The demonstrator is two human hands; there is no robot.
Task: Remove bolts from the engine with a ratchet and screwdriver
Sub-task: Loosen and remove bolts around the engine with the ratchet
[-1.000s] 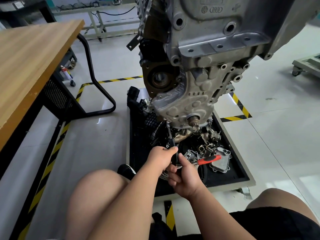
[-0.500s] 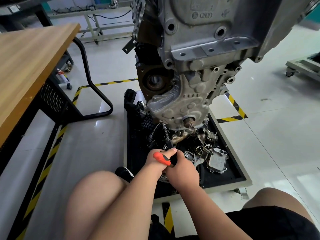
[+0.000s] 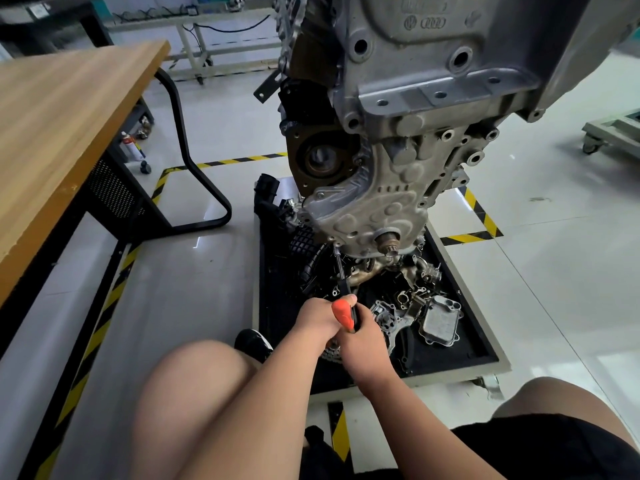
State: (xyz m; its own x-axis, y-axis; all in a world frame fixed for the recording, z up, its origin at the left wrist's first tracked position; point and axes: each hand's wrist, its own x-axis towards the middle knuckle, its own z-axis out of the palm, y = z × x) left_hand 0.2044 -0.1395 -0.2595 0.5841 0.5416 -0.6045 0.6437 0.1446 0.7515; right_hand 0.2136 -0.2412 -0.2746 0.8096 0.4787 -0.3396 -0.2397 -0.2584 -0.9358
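A wheeled tray (image 3: 450, 375) on the floor (image 3: 207, 289) holds loose engine parts (image 3: 440, 320).

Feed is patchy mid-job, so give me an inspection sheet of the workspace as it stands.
Surface: black-lined tray on a pale floor, under the engine.
Job's things: engine above the tray; screwdriver tip against its lower cover edge.
Clutter: loose engine parts in the tray.
Hands: left hand and right hand both grip the screwdriver's orange handle.
Cables: black cable by the far frame.
Surroundings: wooden table at left; striped floor tape; cart at right.
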